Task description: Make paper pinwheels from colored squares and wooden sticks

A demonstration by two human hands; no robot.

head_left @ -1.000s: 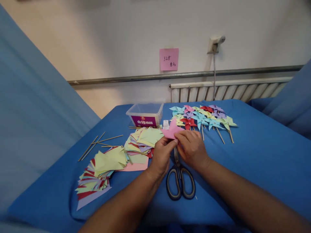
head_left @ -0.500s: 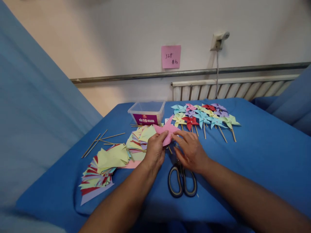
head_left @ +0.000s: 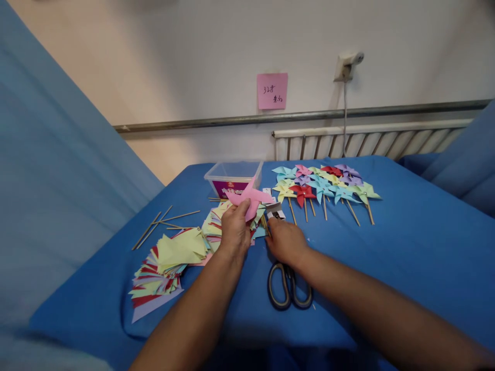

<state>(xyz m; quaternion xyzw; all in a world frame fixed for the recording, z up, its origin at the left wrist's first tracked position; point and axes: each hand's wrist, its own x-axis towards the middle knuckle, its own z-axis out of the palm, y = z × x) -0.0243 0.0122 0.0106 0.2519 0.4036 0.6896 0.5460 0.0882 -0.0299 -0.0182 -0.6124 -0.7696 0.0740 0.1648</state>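
Observation:
A pink paper pinwheel point(head_left: 249, 197) is pinched at its centre between the thumb and fingers of my left hand point(head_left: 235, 226), held above the loose paper pieces. Its blades are folded inward. My right hand point(head_left: 288, 241) is at the near edge of a small open white box point(head_left: 275, 211) with dark bits inside. The right fingertips are hidden, so I cannot see whether they grip anything. Black-handled scissors point(head_left: 289, 288) lie just below my right hand, their blades partly covered by it. Cut coloured paper point(head_left: 216, 226) is stacked beneath my left hand.
Finished pinwheels on sticks point(head_left: 320, 188) lie in rows at the back right. A clear plastic tub point(head_left: 234, 178) stands behind the paper. To the left are loose wooden sticks point(head_left: 162, 222) and a fanned paper pile point(head_left: 170, 268). Blue cloth point(head_left: 406, 257) covers the table.
My right hand has let go of the pinwheel and moved down and left to the small white box. My left hand has carried the pinwheel a little left.

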